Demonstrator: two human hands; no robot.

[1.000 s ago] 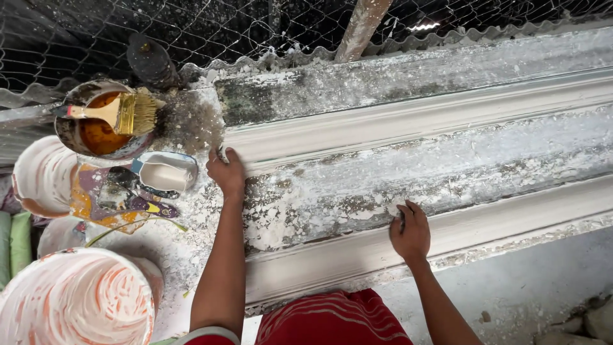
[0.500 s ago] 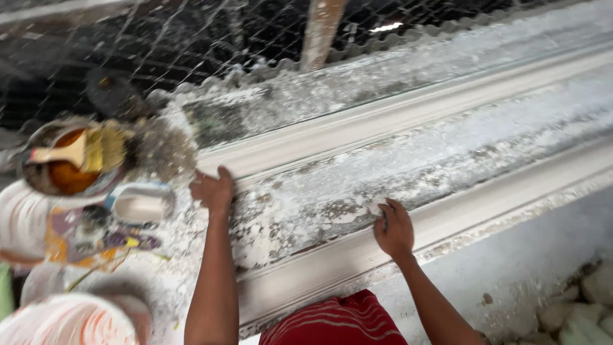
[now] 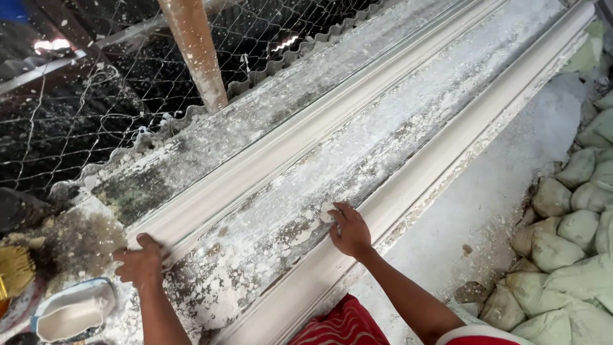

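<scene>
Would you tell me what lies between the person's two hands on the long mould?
In the head view, only the mould's flat middle channel, crusted with flaking white plaster, lies between the left hand and right hand; no tool or loose object sits there.

**Open channel down the mould, crowded edges**

The flat, plaster-crusted channel of the long moulding form [image 3: 357,172] lies open between the left hand [image 3: 142,265] and the right hand [image 3: 350,231], and runs on unobstructed toward the far end. Two raised white rails [image 3: 447,156] border it on either side. Beyond the far rail, a wooden post [image 3: 195,51] and wire mesh [image 3: 76,121] close off the back. At the left end, a small white tub [image 3: 73,313] and a brush [image 3: 14,271] sit close to the left hand. On the right, stacked sacks [image 3: 575,255] hem in the bare floor strip [image 3: 504,191].
</scene>
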